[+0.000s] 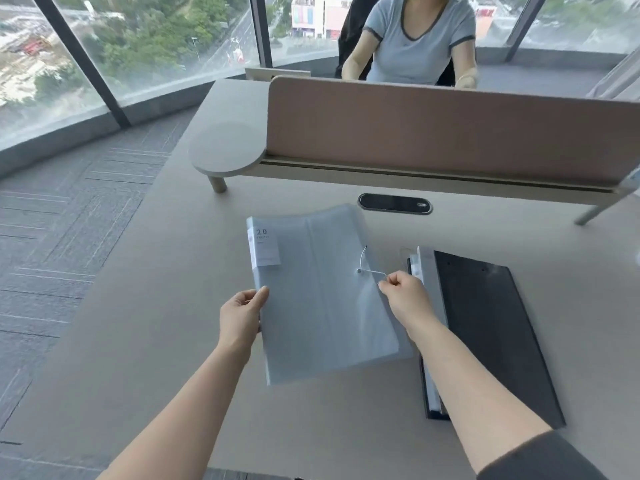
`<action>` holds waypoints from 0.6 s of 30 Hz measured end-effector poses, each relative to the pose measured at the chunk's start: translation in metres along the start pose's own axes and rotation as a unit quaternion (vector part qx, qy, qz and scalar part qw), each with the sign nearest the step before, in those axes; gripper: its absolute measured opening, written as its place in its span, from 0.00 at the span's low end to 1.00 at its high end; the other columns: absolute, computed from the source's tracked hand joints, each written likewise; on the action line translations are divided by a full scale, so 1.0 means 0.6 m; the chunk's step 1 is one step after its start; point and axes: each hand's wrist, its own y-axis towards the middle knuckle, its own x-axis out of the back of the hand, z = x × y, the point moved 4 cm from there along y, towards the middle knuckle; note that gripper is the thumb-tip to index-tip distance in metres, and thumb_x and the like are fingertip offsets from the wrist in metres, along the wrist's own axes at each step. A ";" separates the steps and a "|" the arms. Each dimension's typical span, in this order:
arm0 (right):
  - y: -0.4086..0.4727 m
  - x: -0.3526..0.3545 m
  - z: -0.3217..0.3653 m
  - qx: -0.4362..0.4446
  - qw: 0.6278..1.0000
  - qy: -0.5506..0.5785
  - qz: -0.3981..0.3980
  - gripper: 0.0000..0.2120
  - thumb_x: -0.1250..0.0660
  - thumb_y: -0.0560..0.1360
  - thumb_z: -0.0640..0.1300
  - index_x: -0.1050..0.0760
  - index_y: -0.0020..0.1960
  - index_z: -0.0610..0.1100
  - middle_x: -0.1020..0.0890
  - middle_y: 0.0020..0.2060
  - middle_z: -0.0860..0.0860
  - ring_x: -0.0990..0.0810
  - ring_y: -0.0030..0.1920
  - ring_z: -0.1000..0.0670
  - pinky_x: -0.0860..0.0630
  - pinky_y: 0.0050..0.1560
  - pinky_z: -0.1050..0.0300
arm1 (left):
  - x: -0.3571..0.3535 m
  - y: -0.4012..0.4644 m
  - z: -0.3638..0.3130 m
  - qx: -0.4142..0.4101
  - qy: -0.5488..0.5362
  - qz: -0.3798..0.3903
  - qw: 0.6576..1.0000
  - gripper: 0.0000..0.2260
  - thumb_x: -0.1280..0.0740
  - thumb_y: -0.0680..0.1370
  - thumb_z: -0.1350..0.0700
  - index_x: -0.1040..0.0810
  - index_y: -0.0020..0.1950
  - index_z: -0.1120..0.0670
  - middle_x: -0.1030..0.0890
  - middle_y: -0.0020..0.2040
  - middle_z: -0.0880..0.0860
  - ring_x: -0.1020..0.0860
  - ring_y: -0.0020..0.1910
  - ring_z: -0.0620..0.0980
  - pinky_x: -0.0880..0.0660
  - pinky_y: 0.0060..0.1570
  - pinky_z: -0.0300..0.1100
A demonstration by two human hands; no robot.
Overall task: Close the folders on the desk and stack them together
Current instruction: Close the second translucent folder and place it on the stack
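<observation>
Centre frame, our left hand [242, 315] pinches the clear folder [325, 296] shut; our right hand [403, 294] pinches its elastic cord [372, 271]. Fastening and stacking onto the black folder [491, 334] remain.

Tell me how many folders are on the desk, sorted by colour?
Translucent grey folder, its elastic cord pinched by the right hand while the left hand grips its left edge: 1
Black folder, lying to its right: 1
Total: 2

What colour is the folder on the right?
Black, with a pale spine strip; head view shows it.
</observation>
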 end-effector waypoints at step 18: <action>0.009 0.296 -0.162 -0.027 0.993 0.059 -0.097 0.09 0.41 0.78 0.38 0.30 0.39 0.41 0.31 0.31 0.49 0.37 0.31 0.50 0.39 0.33 0.55 | -0.310 -0.120 -0.020 -0.044 0.027 0.101 0.994 0.09 0.28 0.76 0.52 0.18 0.47 0.58 0.16 0.43 0.57 0.20 0.40 0.56 0.22 0.46 0.53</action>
